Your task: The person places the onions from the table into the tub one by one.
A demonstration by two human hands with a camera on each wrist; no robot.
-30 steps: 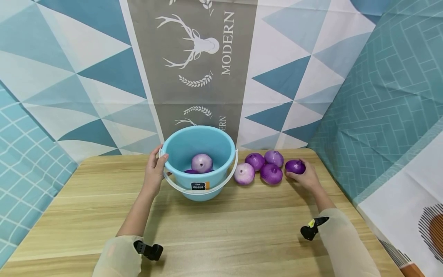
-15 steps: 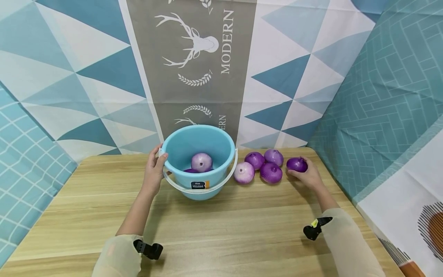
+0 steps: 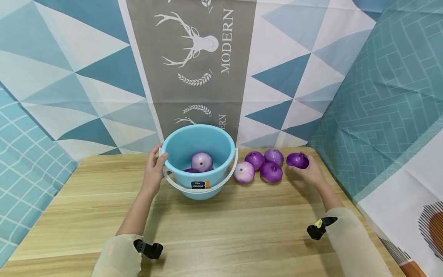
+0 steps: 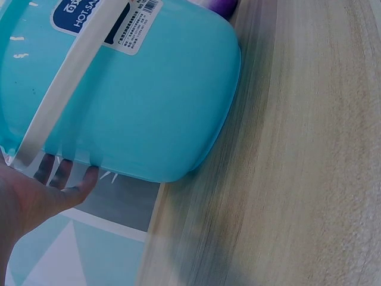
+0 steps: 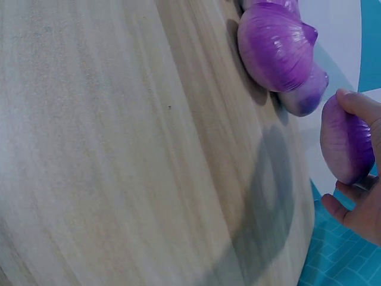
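A light blue bucket (image 3: 187, 140) stands toward the back of the table, its white handle (image 3: 194, 191) lowered to the front. My left hand (image 3: 154, 169) holds it at the left rim; in the left wrist view the fingertips (image 4: 89, 176) press its outer wall. Inside lies a pale purple onion (image 3: 202, 162) over darker onions (image 3: 190, 170), mostly hidden. Over at the right, my right hand (image 3: 313, 171) grips a dark purple onion (image 3: 297, 161) between thumb and fingers. The right wrist view shows this onion (image 5: 348, 143) raised, with a shadow on the wood.
Between the bucket and my right hand sit several onions in a cluster, among them a whitish one (image 3: 244, 172) and a deep purple one (image 3: 271, 172). The wooden table (image 3: 221, 231) ends at patterned cloth walls (image 3: 290, 46) behind and on both sides.
My right hand has shifted slightly right and back with the onion, which has turned a little in the fingers. The left hand and bucket stay put.
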